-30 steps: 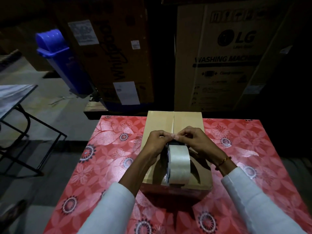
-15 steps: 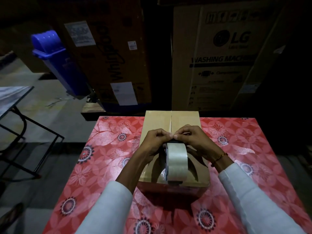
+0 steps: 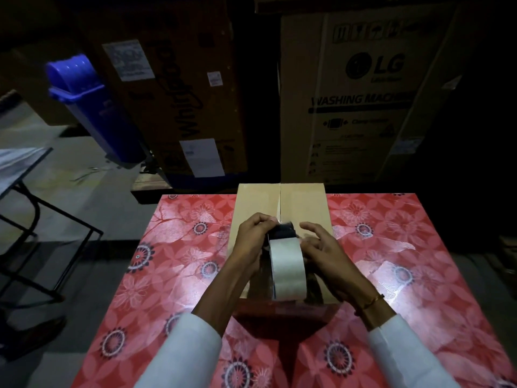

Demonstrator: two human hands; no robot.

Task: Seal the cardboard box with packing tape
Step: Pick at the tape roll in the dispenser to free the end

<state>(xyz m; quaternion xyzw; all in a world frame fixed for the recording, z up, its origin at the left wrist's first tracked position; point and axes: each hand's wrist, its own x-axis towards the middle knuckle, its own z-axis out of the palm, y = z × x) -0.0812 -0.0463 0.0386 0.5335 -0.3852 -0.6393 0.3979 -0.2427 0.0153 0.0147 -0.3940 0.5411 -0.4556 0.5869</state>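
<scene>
Standing far left, a dark-framed stand [image 3: 42,225] holds a pale top, and behind it a blue bin [image 3: 92,107] leans against a tall brown carton [image 3: 173,88] with white labels.

A table [image 3: 173,275] covered in a red flowered cloth fills the lower middle. On it sits the box [image 3: 302,203], a plain cardboard one with its 2 top flaps closed so that they meet in a seam running away from the camera. No tape can be seen on the far stretch of the seam.

The left hand [image 3: 251,242] is closed on the front of the dispenser [image 3: 285,233], thumb and fingers pinched at its dark top edge, just above the seam. Whether it also pinches a loose tape end cannot be told, as that spot is blurred.

The roll [image 3: 288,267], pale and mounted upright in the dispenser, stands on the near half of the box top, in line with the seam.

The right hand [image 3: 324,247] lies against the right side of the roll with its fingers spread and loosely curled; it touches the roll but does not clearly grip it. A thin bangle [image 3: 370,301] circles that wrist, and both arms wear white sleeves.

Behind, at right, a large LG carton [image 3: 363,93] reads "WASHING MACHINE".
</scene>
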